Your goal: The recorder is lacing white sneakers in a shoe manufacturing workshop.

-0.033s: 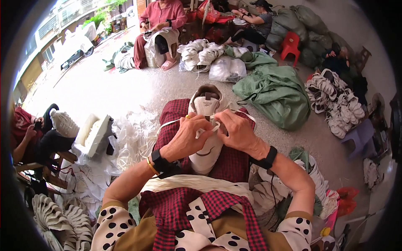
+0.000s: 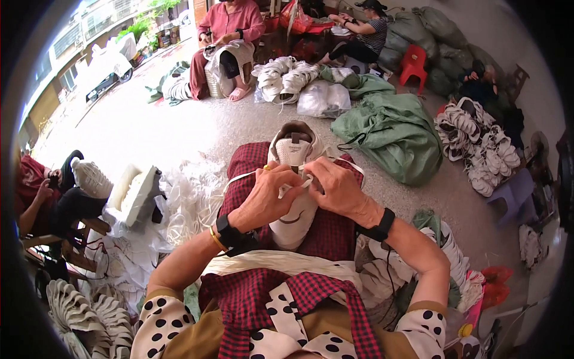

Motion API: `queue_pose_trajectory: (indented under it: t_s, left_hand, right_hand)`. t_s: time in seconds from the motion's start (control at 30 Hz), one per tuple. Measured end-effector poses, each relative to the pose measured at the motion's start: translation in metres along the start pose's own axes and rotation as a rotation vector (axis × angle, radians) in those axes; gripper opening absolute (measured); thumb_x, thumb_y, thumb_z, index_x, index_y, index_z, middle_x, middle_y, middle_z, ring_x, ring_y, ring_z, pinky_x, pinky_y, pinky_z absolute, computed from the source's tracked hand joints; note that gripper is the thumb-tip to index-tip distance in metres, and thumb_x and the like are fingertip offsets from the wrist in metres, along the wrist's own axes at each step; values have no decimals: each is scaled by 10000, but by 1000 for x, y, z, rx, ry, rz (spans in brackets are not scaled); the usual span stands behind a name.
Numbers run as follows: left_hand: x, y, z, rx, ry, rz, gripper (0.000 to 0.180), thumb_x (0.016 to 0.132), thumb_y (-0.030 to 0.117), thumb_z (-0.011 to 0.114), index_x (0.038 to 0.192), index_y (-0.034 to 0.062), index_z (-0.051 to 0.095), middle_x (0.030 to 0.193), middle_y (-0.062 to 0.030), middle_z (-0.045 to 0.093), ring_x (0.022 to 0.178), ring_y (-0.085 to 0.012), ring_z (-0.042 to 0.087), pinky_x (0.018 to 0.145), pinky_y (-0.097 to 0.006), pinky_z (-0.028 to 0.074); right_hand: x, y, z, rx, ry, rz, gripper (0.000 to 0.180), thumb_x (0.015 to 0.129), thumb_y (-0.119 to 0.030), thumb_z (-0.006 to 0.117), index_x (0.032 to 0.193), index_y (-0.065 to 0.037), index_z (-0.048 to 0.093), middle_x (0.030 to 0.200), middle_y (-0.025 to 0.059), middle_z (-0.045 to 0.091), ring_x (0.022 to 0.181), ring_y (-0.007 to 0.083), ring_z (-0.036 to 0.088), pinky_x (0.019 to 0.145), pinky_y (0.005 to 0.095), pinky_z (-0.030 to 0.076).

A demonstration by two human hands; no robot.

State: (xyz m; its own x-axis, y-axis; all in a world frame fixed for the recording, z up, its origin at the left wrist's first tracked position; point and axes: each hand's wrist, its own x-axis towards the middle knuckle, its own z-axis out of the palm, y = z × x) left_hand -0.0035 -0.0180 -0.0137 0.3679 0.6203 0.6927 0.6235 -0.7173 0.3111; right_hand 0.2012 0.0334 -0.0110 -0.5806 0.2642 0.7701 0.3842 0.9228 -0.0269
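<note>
A white shoe [image 2: 293, 222] lies on my lap over a red-and-black checked cloth [image 2: 246, 157], its toe toward me and its heel opening at the far end. Both hands meet above its lacing. With bent fingers my left hand [image 2: 272, 192] pinches a white shoelace [image 2: 240, 177] at the left side of the shoe. On the right, my right hand [image 2: 338, 186] has thumb and forefinger closed on the lace near the middle. Loose lace runs out past both hands. The eyelets are mostly hidden behind my fingers.
Loose white laces and plastic [image 2: 194, 194] lie to the left. Shoe uppers are piled at lower left [image 2: 89, 317] and at right [image 2: 481, 146]. A green sack [image 2: 388, 137] rests ahead right, near a red stool [image 2: 414, 67]. Several people sit around the room.
</note>
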Motion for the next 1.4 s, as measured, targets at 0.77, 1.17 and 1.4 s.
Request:
queue_pose_trajectory:
  t_s: [0.77,1.17,1.4]
  left_hand:
    - [-25,-16,6,-157,298,-267,117,884,61,678,966,-11,635,1016,-134,576,930,-232,610,706,-339,519]
    - [-36,-77,-98,-740,106,-357,267,960,269,628,821,44,660,592,94,404,507,-16,293,460,-228,199]
    - [-44,-53,-87,-258,-66,-418,297,907,278,723,1059,23,705,717,36,592,623,-55,458,565,-255,359]
  right_hand:
    - [-14,12,11,20,-204,119,121,806,-95,611,772,-5,538,689,195,595,675,363,644,595,455,502]
    - [15,15,14,12,-149,-7,74,763,-42,575,726,12,539,653,195,588,644,387,636,580,466,500]
    - [26,5,-19,37,-136,-22,77,734,-47,583,768,11,544,730,173,587,739,376,627,706,457,521]
